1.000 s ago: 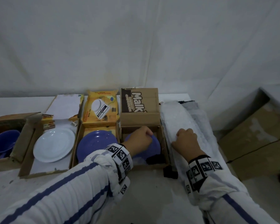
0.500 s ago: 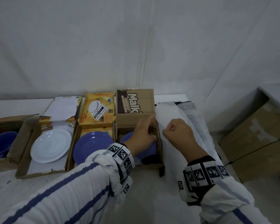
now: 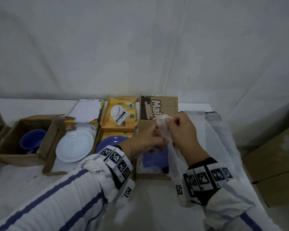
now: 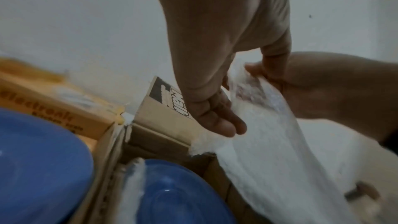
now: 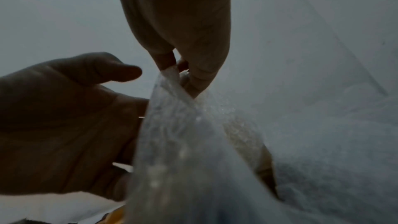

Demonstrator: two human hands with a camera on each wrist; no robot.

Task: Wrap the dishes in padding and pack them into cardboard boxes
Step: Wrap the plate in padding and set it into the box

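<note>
While your right hand (image 3: 182, 130) and left hand (image 3: 145, 142) pinch the bubble wrap (image 3: 163, 129), spread it flat over the boxed blue plate (image 4: 172, 193).

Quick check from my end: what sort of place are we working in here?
Probably a makeshift packing station, not a kitchen: a white-covered table against draped white sheeting, a row of open cardboard boxes holding plates, and padding sheets laid alongside.
</note>
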